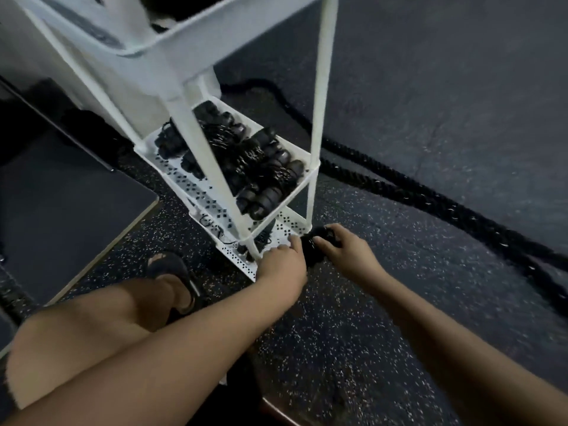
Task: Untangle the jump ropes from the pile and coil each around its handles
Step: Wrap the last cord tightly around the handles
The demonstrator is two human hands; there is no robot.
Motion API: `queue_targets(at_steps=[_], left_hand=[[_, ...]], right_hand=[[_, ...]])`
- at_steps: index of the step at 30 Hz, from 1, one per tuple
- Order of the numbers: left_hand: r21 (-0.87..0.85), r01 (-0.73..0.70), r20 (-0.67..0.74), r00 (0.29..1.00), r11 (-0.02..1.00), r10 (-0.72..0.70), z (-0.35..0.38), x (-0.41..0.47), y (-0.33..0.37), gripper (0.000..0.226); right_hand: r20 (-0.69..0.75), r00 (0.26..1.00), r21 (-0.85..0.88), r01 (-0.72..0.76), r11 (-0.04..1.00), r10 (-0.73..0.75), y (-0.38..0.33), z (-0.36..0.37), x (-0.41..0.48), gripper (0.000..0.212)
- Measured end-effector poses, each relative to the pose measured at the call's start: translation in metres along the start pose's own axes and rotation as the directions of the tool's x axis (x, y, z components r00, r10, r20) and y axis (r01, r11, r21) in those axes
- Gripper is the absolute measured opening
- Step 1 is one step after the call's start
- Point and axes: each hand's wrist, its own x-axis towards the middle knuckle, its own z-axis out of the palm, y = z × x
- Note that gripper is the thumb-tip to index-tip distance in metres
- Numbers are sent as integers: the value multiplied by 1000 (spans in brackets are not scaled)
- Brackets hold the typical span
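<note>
Right now your right hand (339, 245) grips a black rope bundle (312, 250), thumb on top and fingers curled round it, just beside the near corner of the cart's (322, 87) bottom shelf (236, 259). Your left hand (282, 262) touches the bundle's other side; I cannot tell whether it grips. Coiled ropes (255, 161) fill the middle shelf (184, 182). A thick rope (399, 186) lies on the floor (338, 333).
</note>
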Motion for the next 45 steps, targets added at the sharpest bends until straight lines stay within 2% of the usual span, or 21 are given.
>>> queue_targets(at_steps=[4,7,10,12,14,17,19,21,24,26,31,34,36,39,43,45], left_hand=[[12,147,104,984,989,-147,10,38,6,84],[36,237,173,955,971,-240,10,61,3,91],[-58,405,249,891,913,-379,6,86,-3,85],[-111,452,227,879,885,-420,3,98,-6,67],[-129,465,209,876,876,-435,4,104,-6,59],[-219,472,146,881,854,-450,13,113,-4,45],[-299,480,123,876,825,-465,21,118,-2,41],[-354,481,105,873,802,-477,31,118,-2,47],[-394,407,16,899,824,-437,47,117,-3,51],[-355,398,-3,904,846,-427,48,116,-4,48],[-90,330,-32,942,940,-334,40,119,-8,45],[-25,295,-37,955,955,-296,42,117,-10,45],[-38,303,-36,952,952,-304,44,116,-8,49],[-152,389,49,921,909,-386,43,116,-5,41],[-346,464,79,880,815,-468,41,117,-3,43],[-353,469,104,879,809,-464,36,117,-2,50]], right_hand=[[30,995,33,-100,994,99,17,31,37,49],[7,982,203,-187,961,190,26,51,54,55],[48,978,362,-205,909,202,36,69,66,52],[54,981,372,-193,908,187,37,79,70,44],[58,986,351,-167,921,157,37,87,71,32],[39,991,401,-130,907,125,40,97,70,29],[11,992,494,-116,862,127,45,100,70,27],[-32,992,520,-91,849,126,48,101,66,25],[-108,991,398,-34,917,84,50,101,58,27],[-107,994,285,0,958,32,52,101,54,34],[-42,999,189,-5,982,14,54,108,54,54],[3,998,55,57,997,-57,49,105,52,69],[37,997,-141,79,987,-75,47,99,55,83],[112,994,-396,47,917,-3,41,88,63,93],[206,977,-480,49,876,58,36,79,69,96],[229,971,-489,57,871,65,38,78,71,99]])
